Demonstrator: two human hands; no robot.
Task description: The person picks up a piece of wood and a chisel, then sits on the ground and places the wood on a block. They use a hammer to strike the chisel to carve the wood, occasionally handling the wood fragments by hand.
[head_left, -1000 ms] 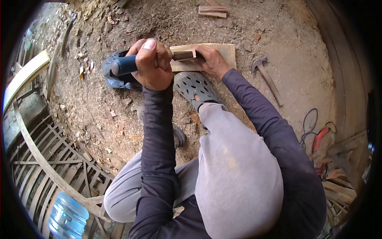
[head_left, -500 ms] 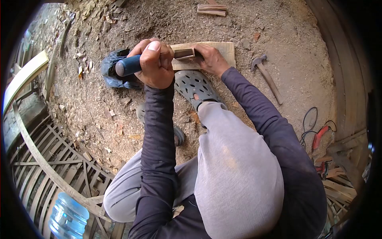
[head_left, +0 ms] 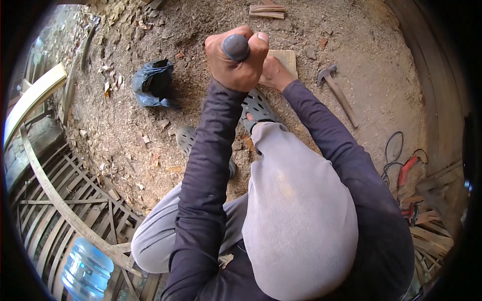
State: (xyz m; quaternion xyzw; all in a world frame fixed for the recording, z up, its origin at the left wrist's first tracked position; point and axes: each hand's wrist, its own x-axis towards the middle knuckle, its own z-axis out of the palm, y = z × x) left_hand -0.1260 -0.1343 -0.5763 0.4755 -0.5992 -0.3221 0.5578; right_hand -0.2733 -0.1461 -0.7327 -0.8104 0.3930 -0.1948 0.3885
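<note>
My left hand (head_left: 236, 62) is wrapped round a tool's dark blue handle (head_left: 236, 47), whose rounded end faces up at the camera. The tool's lower part is hidden beneath the fist. Just to the right, my right hand (head_left: 275, 74) is low over a pale wooden board (head_left: 287, 59); its fingers are hidden behind the left hand. The board lies on the ground beyond the grey perforated shoe (head_left: 257, 106), mostly covered by both hands.
A hammer (head_left: 341, 95) lies on the right, with a red tool (head_left: 407, 170) and cable further down. An open blue plastic bag (head_left: 150, 83) stands left. Small wood pieces (head_left: 267, 11) lie at the top. Slatted wood and a water bottle (head_left: 86, 270) are lower left.
My left hand has moved right and up in the view, turning the handle from sideways to end-on. My right hand has shifted slightly right, and its fingertips have gone out of sight.
</note>
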